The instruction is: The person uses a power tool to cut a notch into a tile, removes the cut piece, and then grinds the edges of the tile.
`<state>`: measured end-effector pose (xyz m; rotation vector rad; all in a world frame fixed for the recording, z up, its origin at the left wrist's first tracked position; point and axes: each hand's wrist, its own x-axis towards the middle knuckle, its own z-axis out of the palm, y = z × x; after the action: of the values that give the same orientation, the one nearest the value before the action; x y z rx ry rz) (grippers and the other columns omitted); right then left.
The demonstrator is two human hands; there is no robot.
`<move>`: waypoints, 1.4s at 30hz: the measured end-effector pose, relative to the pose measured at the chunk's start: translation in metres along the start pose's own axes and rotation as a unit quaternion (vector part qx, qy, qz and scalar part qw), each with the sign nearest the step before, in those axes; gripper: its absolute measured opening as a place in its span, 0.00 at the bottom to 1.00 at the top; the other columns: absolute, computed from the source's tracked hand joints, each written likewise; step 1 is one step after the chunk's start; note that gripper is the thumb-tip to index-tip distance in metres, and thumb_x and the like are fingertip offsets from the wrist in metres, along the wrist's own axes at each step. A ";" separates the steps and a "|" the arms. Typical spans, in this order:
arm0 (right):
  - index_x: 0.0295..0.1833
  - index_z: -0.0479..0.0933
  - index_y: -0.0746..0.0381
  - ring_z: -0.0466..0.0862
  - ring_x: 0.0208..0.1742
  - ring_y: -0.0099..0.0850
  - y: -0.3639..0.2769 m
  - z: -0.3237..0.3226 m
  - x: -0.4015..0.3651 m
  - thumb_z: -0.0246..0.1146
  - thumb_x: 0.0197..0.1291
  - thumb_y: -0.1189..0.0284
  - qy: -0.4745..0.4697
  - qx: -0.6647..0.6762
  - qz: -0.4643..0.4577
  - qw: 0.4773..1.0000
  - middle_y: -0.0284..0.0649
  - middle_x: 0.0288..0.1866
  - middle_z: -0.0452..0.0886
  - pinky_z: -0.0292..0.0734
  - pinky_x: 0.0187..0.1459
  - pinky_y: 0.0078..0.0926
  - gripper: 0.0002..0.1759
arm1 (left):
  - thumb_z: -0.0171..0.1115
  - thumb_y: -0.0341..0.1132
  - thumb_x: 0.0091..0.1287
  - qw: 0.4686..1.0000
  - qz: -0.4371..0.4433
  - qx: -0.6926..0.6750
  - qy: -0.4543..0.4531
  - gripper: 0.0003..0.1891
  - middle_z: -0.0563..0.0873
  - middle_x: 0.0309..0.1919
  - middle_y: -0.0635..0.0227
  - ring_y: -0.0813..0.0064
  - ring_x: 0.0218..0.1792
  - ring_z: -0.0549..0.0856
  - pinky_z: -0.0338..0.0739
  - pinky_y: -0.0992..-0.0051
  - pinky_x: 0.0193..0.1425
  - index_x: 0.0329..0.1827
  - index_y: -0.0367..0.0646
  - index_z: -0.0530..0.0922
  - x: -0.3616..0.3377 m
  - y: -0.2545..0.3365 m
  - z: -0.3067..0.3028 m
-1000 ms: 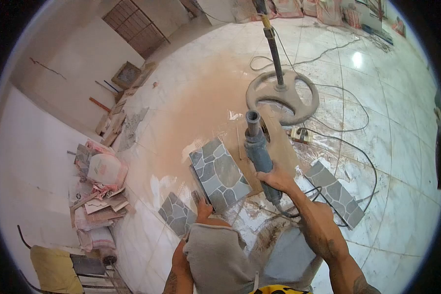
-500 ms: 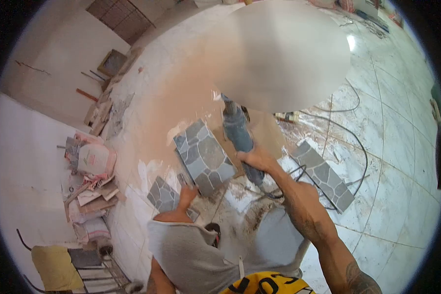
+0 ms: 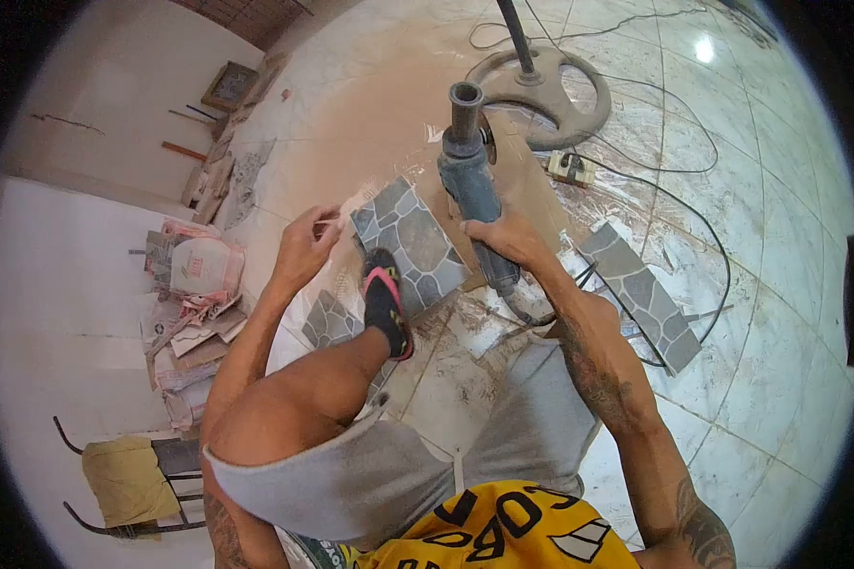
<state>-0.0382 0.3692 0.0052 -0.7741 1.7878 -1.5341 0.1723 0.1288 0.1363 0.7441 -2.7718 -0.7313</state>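
My right hand (image 3: pixel 510 237) is wrapped around the body of a dusty blue-grey angle grinder (image 3: pixel 472 185), held over a brown board beside the tile. A stone-pattern tile (image 3: pixel 417 232) lies at the centre, and my sandalled foot (image 3: pixel 385 299) presses on its lower left part. Off the tile's upper left edge, my left hand (image 3: pixel 306 248) is closed, thumb and fingertips together. Whatever it may pinch is too small to tell. Partly under my leg lies a smaller tile piece (image 3: pixel 330 321). The grinder's disc is mostly hidden behind its body.
A long tile strip (image 3: pixel 640 294) lies at right, within a loop of black cable (image 3: pixel 716 247). Ahead are a power socket block (image 3: pixel 571 169) and a dusty round stand base (image 3: pixel 579 104) with a pole. Broken tiles and bags (image 3: pixel 194 284) line the left wall, near a chair (image 3: pixel 128 479).
My left hand has left the tile's lower left side and moved up and outward. My foot is now on the tile. The big pale round shape has gone from view, revealing the stand base.
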 end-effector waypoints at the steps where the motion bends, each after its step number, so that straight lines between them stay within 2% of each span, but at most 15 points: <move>1: 0.60 0.75 0.69 0.84 0.44 0.38 -0.012 -0.003 -0.008 0.72 0.51 0.59 -0.003 -0.001 -0.001 1.000 0.48 0.46 0.84 0.78 0.49 0.36 0.35 | 0.66 0.34 0.68 1.000 0.018 0.005 -0.023 0.20 0.86 0.50 0.54 0.64 0.46 0.88 0.82 0.68 0.52 0.60 0.34 0.78 0.005 0.014 -0.003; 4: 0.57 0.78 0.70 0.85 0.53 0.47 -0.023 0.000 -0.013 0.72 0.45 0.55 0.003 0.016 -0.057 0.998 0.55 0.51 0.85 0.77 0.57 0.41 0.37 | 0.68 0.33 0.67 0.992 0.099 0.012 -0.071 0.23 0.85 0.53 0.57 0.66 0.49 0.87 0.82 0.68 0.54 0.63 0.35 0.76 0.025 0.035 0.009; 8: 0.58 0.77 0.71 0.84 0.55 0.49 -0.008 0.015 -0.005 0.72 0.45 0.54 0.021 -0.069 -0.045 0.996 0.58 0.52 0.84 0.77 0.58 0.41 0.39 | 0.71 0.35 0.64 0.972 0.216 0.055 -0.078 0.32 0.82 0.51 0.53 0.61 0.51 0.84 0.80 0.65 0.56 0.69 0.37 0.69 0.046 0.049 0.039; 10: 0.60 0.76 0.72 0.84 0.56 0.51 0.004 0.021 -0.003 0.72 0.45 0.53 0.029 -0.076 -0.068 0.994 0.60 0.52 0.83 0.76 0.58 0.42 0.42 | 0.73 0.36 0.61 0.969 0.227 0.012 -0.097 0.37 0.80 0.52 0.53 0.58 0.51 0.84 0.79 0.64 0.57 0.72 0.38 0.65 0.058 0.049 0.051; 11: 0.61 0.74 0.73 0.84 0.56 0.52 0.000 0.018 -0.005 0.72 0.45 0.52 0.025 -0.074 -0.078 0.994 0.62 0.53 0.83 0.76 0.59 0.43 0.43 | 0.73 0.35 0.60 0.969 0.227 0.011 -0.094 0.36 0.80 0.51 0.52 0.57 0.50 0.84 0.79 0.64 0.56 0.70 0.38 0.66 0.062 0.052 0.053; 14: 0.65 0.71 0.73 0.82 0.58 0.54 -0.031 -0.003 -0.024 0.71 0.45 0.52 -0.046 -0.026 0.003 0.999 0.64 0.55 0.81 0.75 0.61 0.43 0.46 | 0.73 0.35 0.58 0.973 0.209 0.011 -0.097 0.33 0.81 0.48 0.51 0.54 0.50 0.84 0.79 0.63 0.56 0.66 0.38 0.70 0.063 0.055 0.060; 17: 0.66 0.71 0.71 0.82 0.59 0.53 -0.036 -0.006 -0.030 0.71 0.45 0.54 -0.012 -0.080 0.031 0.996 0.63 0.56 0.81 0.74 0.62 0.42 0.45 | 0.72 0.33 0.57 0.973 0.212 0.054 -0.076 0.29 0.83 0.46 0.52 0.57 0.48 0.86 0.80 0.64 0.56 0.62 0.37 0.72 0.062 0.063 0.066; 23: 0.69 0.68 0.70 0.81 0.59 0.52 -0.056 -0.016 -0.029 0.73 0.44 0.55 -0.080 -0.070 0.094 0.990 0.61 0.58 0.81 0.74 0.63 0.41 0.48 | 0.73 0.35 0.55 0.974 0.208 0.052 -0.072 0.30 0.83 0.46 0.51 0.53 0.49 0.86 0.80 0.63 0.54 0.59 0.35 0.72 0.065 0.057 0.074; 26: 0.69 0.68 0.69 0.82 0.58 0.49 -0.047 -0.008 -0.023 0.74 0.45 0.57 -0.043 -0.059 0.055 0.996 0.59 0.57 0.82 0.74 0.63 0.41 0.47 | 0.73 0.35 0.53 0.977 0.194 0.063 -0.066 0.30 0.82 0.46 0.49 0.52 0.49 0.85 0.80 0.62 0.54 0.58 0.34 0.73 0.068 0.062 0.074; 30: 0.67 0.71 0.69 0.82 0.58 0.48 -0.051 -0.004 -0.019 0.75 0.46 0.58 -0.061 -0.021 0.045 0.997 0.57 0.57 0.82 0.74 0.62 0.40 0.44 | 0.73 0.36 0.52 0.973 0.216 0.070 -0.038 0.30 0.82 0.44 0.49 0.50 0.46 0.85 0.80 0.60 0.51 0.56 0.34 0.73 0.070 0.046 0.080; 34: 0.63 0.74 0.70 0.82 0.58 0.48 -0.037 0.009 -0.006 0.74 0.45 0.54 -0.103 -0.024 0.068 0.992 0.58 0.56 0.82 0.74 0.61 0.40 0.43 | 0.72 0.36 0.51 0.975 0.210 0.067 -0.020 0.28 0.81 0.43 0.48 0.45 0.41 0.85 0.81 0.56 0.41 0.54 0.35 0.73 0.065 0.031 0.079; 38: 0.60 0.76 0.71 0.83 0.57 0.49 -0.028 0.025 0.000 0.73 0.44 0.52 -0.071 -0.120 0.045 0.989 0.60 0.54 0.82 0.75 0.59 0.41 0.42 | 0.71 0.37 0.52 0.985 0.167 0.039 -0.026 0.26 0.81 0.40 0.48 0.45 0.41 0.84 0.80 0.54 0.43 0.51 0.35 0.72 0.061 0.027 0.069; 41: 0.57 0.78 0.71 0.83 0.57 0.51 -0.044 0.026 0.006 0.73 0.45 0.52 -0.088 -0.126 0.084 0.985 0.62 0.54 0.81 0.75 0.59 0.42 0.40 | 0.71 0.37 0.53 0.988 0.147 0.033 -0.040 0.26 0.80 0.39 0.48 0.44 0.40 0.83 0.79 0.53 0.45 0.52 0.35 0.71 0.061 0.016 0.063; 42: 0.57 0.78 0.71 0.83 0.56 0.51 -0.041 0.030 0.012 0.73 0.45 0.52 -0.074 -0.112 0.042 0.990 0.62 0.54 0.82 0.75 0.59 0.42 0.40 | 0.70 0.37 0.53 0.989 0.140 0.046 -0.027 0.27 0.81 0.41 0.48 0.45 0.40 0.84 0.79 0.54 0.46 0.53 0.35 0.71 0.061 0.011 0.063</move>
<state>-0.0208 0.3354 0.0412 -0.8831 1.8765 -1.2014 0.0965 0.1322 0.0901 0.3411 -2.8900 -0.5801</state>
